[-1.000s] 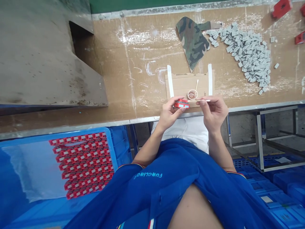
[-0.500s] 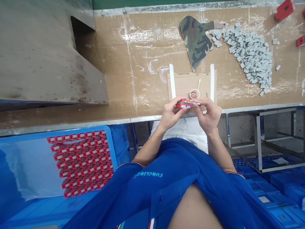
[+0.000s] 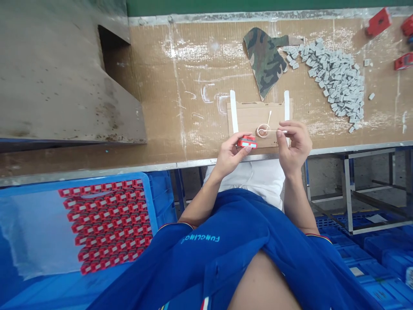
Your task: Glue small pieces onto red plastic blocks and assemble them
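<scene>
Between the thumb and fingers of my left hand is a small red toy car part with grey and pale window-like patches. My right hand pinches a cotton swab, its far tip over a small round white-rimmed dish. Whether that tip touches the dish I cannot tell. A second cotton swab leans out of the dish toward the back. Under the dish lies a cardboard sheet, with white tape strips along its sides.
A camouflage cloth lies behind the cardboard, beside a heap of small grey pieces. Red parts sit at the far right. A metal chute stands at left. Below it, a blue crate holds rows of red parts.
My right hand has moved right and slightly back, taking the swab off the red part and over to the dish. My left hand keeps holding the red part in nearly the same place.
</scene>
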`<state>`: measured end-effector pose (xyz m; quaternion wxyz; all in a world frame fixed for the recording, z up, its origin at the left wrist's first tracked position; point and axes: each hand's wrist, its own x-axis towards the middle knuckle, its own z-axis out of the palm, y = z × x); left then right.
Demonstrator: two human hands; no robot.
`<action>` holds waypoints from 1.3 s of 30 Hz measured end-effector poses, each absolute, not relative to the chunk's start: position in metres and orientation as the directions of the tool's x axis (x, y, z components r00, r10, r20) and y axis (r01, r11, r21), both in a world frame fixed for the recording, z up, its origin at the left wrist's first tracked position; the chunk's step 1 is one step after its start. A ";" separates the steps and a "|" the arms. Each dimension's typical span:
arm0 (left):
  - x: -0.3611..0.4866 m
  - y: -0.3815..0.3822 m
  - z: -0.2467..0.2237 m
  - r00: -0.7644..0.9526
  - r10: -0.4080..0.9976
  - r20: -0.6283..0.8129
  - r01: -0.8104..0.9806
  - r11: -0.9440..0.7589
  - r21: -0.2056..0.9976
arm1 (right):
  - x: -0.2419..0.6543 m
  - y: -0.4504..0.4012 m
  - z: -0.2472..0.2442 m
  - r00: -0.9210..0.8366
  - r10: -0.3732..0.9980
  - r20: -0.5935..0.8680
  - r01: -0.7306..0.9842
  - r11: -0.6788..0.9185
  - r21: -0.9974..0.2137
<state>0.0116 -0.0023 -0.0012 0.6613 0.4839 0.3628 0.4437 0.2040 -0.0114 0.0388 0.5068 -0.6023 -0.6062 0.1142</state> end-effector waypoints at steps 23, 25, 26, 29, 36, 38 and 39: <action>0.010 -0.002 0.001 0.316 0.946 -0.072 -0.250 0.157 0.955 | 0.331 0.208 0.006 -0.104 0.952 0.289 0.885 0.221 -0.410; 0.010 -0.002 0.001 0.326 0.944 -0.058 -0.261 0.149 0.954 | 0.328 0.206 0.006 -0.111 0.954 0.279 0.894 0.218 -0.392; 0.010 -0.002 0.001 0.330 0.942 -0.052 -0.264 0.145 0.954 | 0.327 0.205 0.006 -0.117 0.958 0.262 0.904 0.213 -0.372; 0.009 -0.002 0.002 0.331 0.943 -0.042 -0.263 0.135 0.955 | 0.326 0.199 0.010 -0.143 0.966 0.217 0.929 0.207 -0.308; 0.010 -0.003 0.002 0.326 0.945 -0.027 -0.269 0.121 0.956 | 0.327 0.160 0.032 -0.024 0.984 0.175 0.764 0.130 -0.632; 0.010 -0.003 0.001 0.327 0.944 -0.032 -0.265 0.124 0.956 | 0.324 0.139 0.041 0.045 0.994 0.101 0.570 0.057 -0.819; 0.010 -0.003 0.000 0.329 0.944 -0.035 -0.264 0.128 0.956 | 0.321 0.126 0.046 0.075 0.995 0.066 0.472 0.023 -0.881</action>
